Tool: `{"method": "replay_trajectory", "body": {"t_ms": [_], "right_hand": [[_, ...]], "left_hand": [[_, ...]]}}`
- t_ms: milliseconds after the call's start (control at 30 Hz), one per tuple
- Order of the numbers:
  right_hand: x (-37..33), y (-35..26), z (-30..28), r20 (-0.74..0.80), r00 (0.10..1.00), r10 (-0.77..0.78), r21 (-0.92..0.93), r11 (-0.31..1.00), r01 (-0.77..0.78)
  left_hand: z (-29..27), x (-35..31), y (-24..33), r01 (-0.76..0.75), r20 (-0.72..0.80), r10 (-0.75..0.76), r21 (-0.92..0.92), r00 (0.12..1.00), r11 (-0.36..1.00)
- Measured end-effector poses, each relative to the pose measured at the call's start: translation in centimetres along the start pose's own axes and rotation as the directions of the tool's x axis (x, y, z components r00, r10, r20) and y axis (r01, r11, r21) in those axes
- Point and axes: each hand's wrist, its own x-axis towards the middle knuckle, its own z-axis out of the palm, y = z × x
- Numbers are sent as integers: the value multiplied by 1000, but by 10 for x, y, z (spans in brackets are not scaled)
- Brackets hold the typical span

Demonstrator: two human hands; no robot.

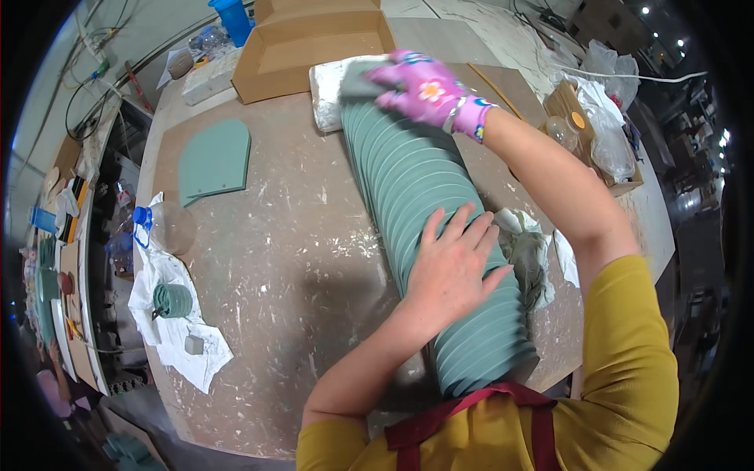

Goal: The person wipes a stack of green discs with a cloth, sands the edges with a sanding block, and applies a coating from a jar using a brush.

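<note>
The bare left hand (452,267) rests flat, fingers spread wide, on the row of green panels (428,196). The gloved right hand (428,90) presses the row's far end, fingers extended, on the bench (267,259).

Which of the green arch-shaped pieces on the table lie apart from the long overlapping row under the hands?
The flat green pieces at the table's left, near the cardboard box. No hand touches them; the others overlap in the row.
</note>
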Motion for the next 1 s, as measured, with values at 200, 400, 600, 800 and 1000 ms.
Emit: {"method": "replay_trajectory", "body": {"t_ms": [200,400,600,800,1000], "right_hand": [[-12,48,-25,180,825,536,-155,843,-515],[-56,53,-1,70,895,440,133,885,-445],[-154,23,-26,308,690,655,733,299,-611],[-243,-37,-60,472,484,737,837,-201,-510],[-317,-31,-63,230,568,790,826,150,-543]], "left_hand": [[3,3,0,-7,-7,7,-17,1000,1000],[-6,6,1,-38,15,38,-6,999,999],[-30,39,-57,41,-155,-68,-174,986,984],[-51,141,-142,164,-272,-121,140,955,976],[-37,169,-144,177,-104,-157,228,982,957]]}}
